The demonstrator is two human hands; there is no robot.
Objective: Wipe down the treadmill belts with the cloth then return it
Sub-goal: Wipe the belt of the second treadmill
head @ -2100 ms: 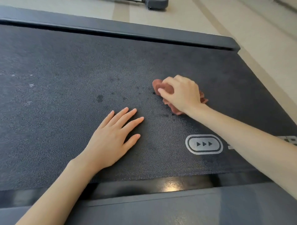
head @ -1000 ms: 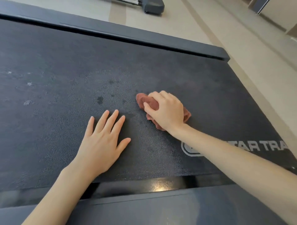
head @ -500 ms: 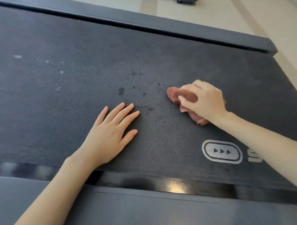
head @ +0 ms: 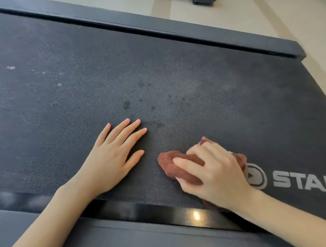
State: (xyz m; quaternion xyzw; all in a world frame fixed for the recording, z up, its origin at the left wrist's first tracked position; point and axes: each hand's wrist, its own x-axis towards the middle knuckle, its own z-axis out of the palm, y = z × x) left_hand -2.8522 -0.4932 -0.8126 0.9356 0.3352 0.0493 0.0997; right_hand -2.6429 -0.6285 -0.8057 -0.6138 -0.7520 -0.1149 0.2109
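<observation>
The dark textured treadmill belt (head: 176, 74) fills most of the view, with dark wet spots near its middle and pale specks at the left. My right hand (head: 215, 172) is closed on a bunched reddish-brown cloth (head: 169, 164) and presses it on the belt near the front edge, just left of a white printed logo (head: 289, 179). Part of the cloth is hidden under my fingers. My left hand (head: 114, 156) lies flat on the belt beside the cloth, fingers spread, holding nothing.
A dark side rail (head: 176, 30) runs along the far edge of the belt, and a glossy black strip with a grey rail (head: 158, 229) lies along the near edge. Pale floor (head: 264, 21) shows beyond, with part of another machine (head: 202, 1) at the top.
My right hand has dragged the cloth toward me and leftward, from the belt's middle to near the front edge. My left hand has stayed flat in place.
</observation>
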